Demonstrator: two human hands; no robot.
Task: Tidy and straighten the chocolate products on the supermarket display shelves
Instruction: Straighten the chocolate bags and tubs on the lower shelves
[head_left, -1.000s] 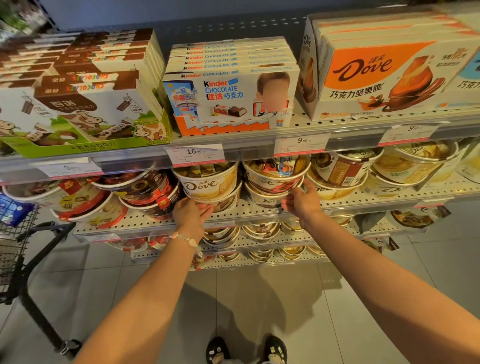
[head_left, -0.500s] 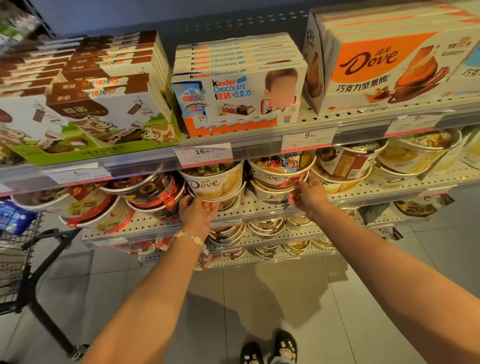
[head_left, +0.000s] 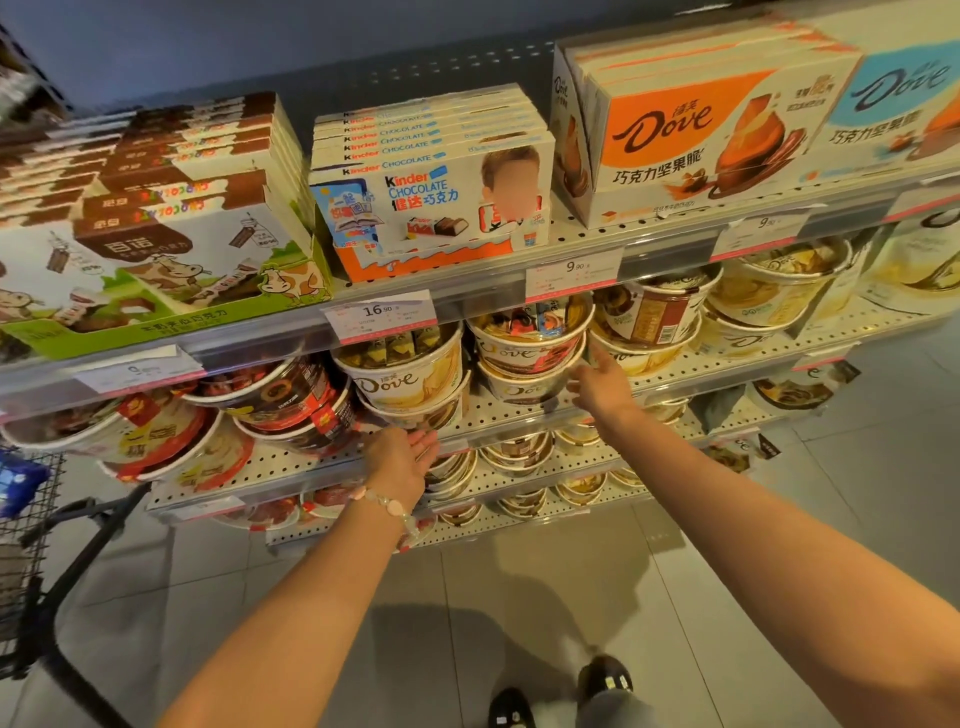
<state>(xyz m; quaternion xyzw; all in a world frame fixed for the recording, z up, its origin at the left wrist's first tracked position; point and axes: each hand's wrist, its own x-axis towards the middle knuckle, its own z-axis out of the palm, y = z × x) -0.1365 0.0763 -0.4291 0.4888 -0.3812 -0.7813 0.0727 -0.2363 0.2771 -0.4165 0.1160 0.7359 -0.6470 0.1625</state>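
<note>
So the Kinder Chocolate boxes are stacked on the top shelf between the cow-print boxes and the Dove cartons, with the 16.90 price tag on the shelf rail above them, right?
Not quite. The head view shows the 16.90 price tag on the rail below the Kinder Chocolate boxes, not above them. The rest holds: they are stacked on the top shelf between the cow-print boxes and the Dove cartons.

Stacked Dove tubs (head_left: 410, 382), seemingly tilted forward
</note>
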